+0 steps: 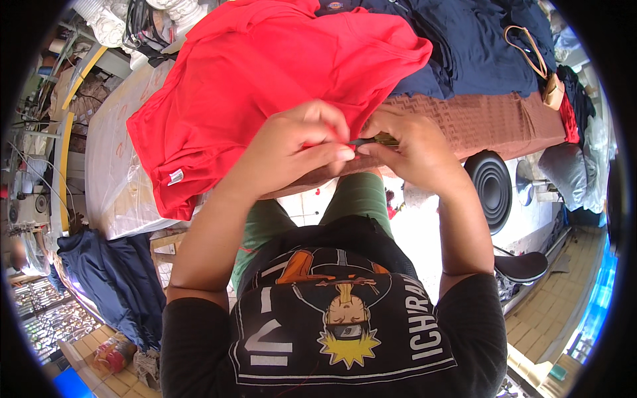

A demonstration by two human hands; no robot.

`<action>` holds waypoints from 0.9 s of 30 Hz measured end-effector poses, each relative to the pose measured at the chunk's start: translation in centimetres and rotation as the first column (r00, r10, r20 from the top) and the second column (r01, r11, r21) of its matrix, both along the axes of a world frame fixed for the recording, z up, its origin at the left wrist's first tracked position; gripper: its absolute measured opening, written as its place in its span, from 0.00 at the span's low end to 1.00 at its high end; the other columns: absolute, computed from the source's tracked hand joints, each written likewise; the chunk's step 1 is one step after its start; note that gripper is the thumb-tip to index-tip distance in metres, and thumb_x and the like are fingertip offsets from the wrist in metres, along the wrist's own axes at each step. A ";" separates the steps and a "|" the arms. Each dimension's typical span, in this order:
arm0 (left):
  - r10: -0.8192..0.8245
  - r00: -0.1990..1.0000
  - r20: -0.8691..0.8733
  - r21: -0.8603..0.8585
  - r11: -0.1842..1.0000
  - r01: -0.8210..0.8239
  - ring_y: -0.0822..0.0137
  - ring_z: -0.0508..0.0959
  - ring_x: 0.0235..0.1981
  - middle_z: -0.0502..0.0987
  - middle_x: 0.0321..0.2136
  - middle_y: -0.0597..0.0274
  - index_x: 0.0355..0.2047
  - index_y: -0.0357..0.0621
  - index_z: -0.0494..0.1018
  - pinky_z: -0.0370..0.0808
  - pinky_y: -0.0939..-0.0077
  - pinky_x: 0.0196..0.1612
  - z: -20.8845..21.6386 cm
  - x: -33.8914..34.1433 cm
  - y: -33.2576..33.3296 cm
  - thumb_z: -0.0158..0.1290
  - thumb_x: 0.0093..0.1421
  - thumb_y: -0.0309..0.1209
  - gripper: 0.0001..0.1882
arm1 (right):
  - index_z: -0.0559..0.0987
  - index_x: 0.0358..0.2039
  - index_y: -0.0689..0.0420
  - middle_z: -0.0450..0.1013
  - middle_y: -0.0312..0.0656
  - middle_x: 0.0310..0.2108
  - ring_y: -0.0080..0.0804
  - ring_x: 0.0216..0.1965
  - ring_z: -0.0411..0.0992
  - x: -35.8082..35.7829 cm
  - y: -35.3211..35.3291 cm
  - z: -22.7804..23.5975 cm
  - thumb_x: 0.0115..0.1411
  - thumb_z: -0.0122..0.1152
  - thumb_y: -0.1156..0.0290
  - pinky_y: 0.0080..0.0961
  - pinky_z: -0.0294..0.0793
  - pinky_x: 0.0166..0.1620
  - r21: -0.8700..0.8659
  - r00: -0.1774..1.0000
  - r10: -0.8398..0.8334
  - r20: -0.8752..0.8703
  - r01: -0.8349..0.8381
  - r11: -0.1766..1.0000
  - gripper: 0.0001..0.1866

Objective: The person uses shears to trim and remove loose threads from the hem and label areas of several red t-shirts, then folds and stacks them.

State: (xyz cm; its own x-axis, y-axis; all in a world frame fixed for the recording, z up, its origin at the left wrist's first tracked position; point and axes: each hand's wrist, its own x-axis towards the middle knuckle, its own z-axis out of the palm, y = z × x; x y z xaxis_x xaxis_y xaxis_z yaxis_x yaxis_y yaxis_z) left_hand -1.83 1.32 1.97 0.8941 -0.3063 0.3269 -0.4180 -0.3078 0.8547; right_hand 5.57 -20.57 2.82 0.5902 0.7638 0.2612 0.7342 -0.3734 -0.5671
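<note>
A red garment [265, 73] lies spread over the table, with a small white label near its lower left corner. At the table's near edge, my left hand [295, 146] is closed in a pinch, with a bit of red cloth showing by the thumb; its upper fingers are slightly blurred. My right hand [415, 146] is closed round a small tool with a dark, narrow tip and a brassy part [385, 138]. The tip points left and meets my left fingertips. Most of the tool is hidden in my palm.
Navy clothing [464, 50] lies behind on a brown patterned cloth [491, 123], with a tan strapped pouch [553, 91] at the right. Plastic sheeting [119, 179] covers the table's left part. Dark cloth [116, 285] hangs at lower left. A black ribbed disc [489, 191] stands right.
</note>
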 end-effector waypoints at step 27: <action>0.437 0.894 -0.102 0.192 0.890 -0.414 0.68 0.78 0.37 0.79 0.34 0.62 0.32 0.42 0.81 0.73 0.78 0.40 -3.0 -4.8 0.8 0.61 0.53 0.26 0.06 | 0.77 0.42 0.57 0.74 0.44 0.36 0.40 0.31 0.75 -3.9 0.6 -3.2 0.50 0.69 0.72 0.29 0.74 0.33 0.214 0.967 -0.191 -0.171 0.226 0.950 0.18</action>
State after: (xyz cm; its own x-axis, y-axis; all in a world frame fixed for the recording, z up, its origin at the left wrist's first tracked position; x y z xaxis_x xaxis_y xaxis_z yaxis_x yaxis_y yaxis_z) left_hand -6.61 2.13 -1.01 0.9827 0.0760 0.1691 -0.0969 -0.5673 0.8178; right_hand 1.68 -19.92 -0.43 0.7748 0.5490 0.3136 0.5561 -0.3557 -0.7512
